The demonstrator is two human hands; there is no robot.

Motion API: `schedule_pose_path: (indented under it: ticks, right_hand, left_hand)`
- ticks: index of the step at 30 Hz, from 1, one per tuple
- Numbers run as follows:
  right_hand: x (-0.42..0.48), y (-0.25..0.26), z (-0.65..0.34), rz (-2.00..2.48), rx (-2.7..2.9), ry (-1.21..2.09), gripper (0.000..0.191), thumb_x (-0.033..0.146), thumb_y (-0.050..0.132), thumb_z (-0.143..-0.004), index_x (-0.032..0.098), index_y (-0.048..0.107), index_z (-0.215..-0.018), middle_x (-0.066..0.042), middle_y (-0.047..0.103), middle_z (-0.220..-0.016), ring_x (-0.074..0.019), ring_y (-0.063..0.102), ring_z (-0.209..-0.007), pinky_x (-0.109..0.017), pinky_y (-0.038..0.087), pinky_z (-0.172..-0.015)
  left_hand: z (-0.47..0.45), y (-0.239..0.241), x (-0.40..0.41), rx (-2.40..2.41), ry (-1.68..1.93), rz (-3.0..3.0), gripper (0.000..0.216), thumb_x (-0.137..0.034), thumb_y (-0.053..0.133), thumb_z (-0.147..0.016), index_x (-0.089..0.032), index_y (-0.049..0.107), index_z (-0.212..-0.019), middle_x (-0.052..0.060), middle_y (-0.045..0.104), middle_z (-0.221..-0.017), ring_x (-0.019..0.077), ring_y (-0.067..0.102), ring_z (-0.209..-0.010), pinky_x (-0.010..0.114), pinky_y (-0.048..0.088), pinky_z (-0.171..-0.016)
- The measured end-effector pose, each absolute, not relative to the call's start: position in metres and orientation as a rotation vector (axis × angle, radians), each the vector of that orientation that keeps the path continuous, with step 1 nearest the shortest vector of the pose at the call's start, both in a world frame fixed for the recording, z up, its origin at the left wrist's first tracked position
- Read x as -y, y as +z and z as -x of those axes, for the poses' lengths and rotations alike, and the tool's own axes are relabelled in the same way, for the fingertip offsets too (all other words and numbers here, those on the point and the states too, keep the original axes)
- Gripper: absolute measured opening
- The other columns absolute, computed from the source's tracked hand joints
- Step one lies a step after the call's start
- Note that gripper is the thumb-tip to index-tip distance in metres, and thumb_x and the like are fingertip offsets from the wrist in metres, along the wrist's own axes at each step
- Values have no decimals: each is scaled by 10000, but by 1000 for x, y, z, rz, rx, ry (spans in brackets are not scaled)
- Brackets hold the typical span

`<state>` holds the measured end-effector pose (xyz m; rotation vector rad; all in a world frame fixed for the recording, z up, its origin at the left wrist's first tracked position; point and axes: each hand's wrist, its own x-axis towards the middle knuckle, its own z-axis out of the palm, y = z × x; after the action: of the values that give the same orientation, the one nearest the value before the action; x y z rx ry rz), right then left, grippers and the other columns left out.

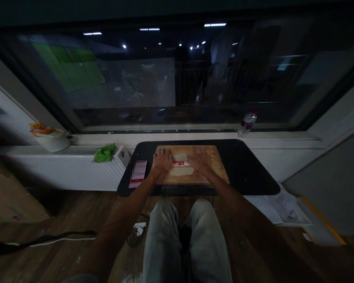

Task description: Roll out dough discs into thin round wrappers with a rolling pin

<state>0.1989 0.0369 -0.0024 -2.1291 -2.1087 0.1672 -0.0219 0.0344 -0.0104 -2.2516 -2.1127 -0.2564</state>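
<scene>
A wooden board (215, 165) lies on a black table (247, 169) in front of me. On the board is a flat pale sheet of dough (183, 170). Across it lies a red and white roller-like rod (181, 164). My left hand (162, 161) rests flat on the rod's left end, fingers stretched forward. My right hand (199, 160) presses flat on its right end, fingers spread. My knees show below the table edge.
A red and white packet (138, 173) lies at the table's left. A white radiator (76, 167) carries a green cloth (104, 153); a white bowl (51, 139) sits on the sill. A plastic bottle (247, 122) stands by the dark window. Cables run over the wooden floor.
</scene>
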Motion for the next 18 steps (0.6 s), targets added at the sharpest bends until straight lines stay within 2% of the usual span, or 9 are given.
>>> schedule_pose_path:
  ticks: [3, 6, 9, 13, 18]
  right_hand:
    - [-18, -6, -199, 2048, 2107, 56, 627, 415, 427, -1166, 208, 567, -1742, -142, 430, -1876, -344, 358, -1741, -541, 284, -1398]
    - [0, -9, -199, 1975, 2114, -57, 592, 342, 389, -1168, 148, 648, -1664, -177, 514, -1819, -339, 427, -1700, -504, 331, -1370]
    - [15, -11, -199, 1945, 2116, -102, 606, 315, 355, -1171, 82, 632, -1657, -223, 535, -1792, -342, 469, -1670, -494, 353, -1350]
    - [34, -12, -198, 1921, 2123, -104, 617, 313, 313, -1179, 76, 621, -1658, -243, 575, -1752, -356, 528, -1612, -517, 354, -1338]
    - [60, -12, -196, 1947, 2112, -112, 643, 330, 281, -1196, 49, 556, -1705, -252, 540, -1778, -352, 482, -1656, -523, 255, -1386]
  left_hand:
    - [23, -13, -17, 2094, -273, 2257, 578, -369, 349, -1185, -199, 566, -1693, 190, 597, -1732, 373, 422, -1711, 580, 472, -1316]
    - [24, -14, -1, 2060, -285, 2286, 567, -369, 375, -1180, -185, 582, -1675, 182, 582, -1751, 363, 418, -1718, 554, 438, -1349]
    - [26, -14, 13, 2008, -267, 2316, 568, -341, 371, -1175, -144, 583, -1664, 190, 574, -1761, 354, 431, -1714, 532, 406, -1373]
    - [28, -15, 27, 1935, -239, 2358, 529, -334, 411, -1160, -124, 659, -1579, 211, 639, -1694, 365, 477, -1688, 524, 421, -1360]
    - [30, -17, 42, 1959, -277, 2336, 567, -321, 382, -1164, -137, 617, -1645, 185, 638, -1710, 329, 486, -1695, 498, 386, -1395]
